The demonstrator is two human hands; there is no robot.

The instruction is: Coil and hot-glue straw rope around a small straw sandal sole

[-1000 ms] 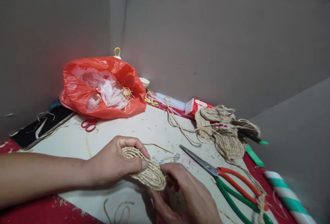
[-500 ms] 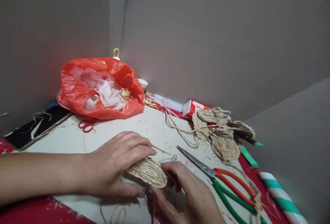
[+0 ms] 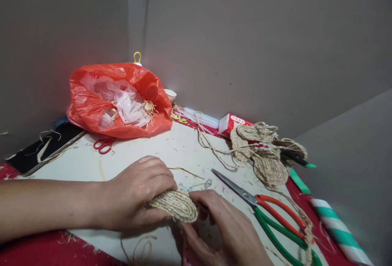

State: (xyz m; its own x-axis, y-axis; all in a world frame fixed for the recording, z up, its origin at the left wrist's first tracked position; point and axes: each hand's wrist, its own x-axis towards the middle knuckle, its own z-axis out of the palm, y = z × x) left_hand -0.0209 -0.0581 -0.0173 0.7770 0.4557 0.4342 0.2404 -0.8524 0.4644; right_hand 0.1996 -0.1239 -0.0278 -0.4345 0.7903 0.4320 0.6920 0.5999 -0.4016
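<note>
A small oval sole of coiled straw cord (image 3: 177,205) is held just above the white board. My left hand (image 3: 142,194) is closed around its left end, fingers over the top and thumb below. At the right end, my right hand (image 3: 222,227) has its index finger bent against the edge and its thumb underneath. Its other fingertips are partly hidden, and I cannot see whether they hold anything more. To the right lie large scissors (image 3: 255,202) with orange and green handles. Behind the sole, a thin strip of straw (image 3: 186,172) rests on the board.
An orange plastic bag (image 3: 122,102) stands at the back left, near small red scissors (image 3: 103,146) and a black phone (image 3: 45,148). Several straw pieces (image 3: 269,168) with cords lie back right, by a red-and-white box (image 3: 229,125). A green-and-white striped packet (image 3: 339,231) sits at the right edge.
My left thumb has drawn up against the underside of the sole, and the fingers have slid back slightly left, baring more of the straw strip. My right hand has stayed nearly in place.
</note>
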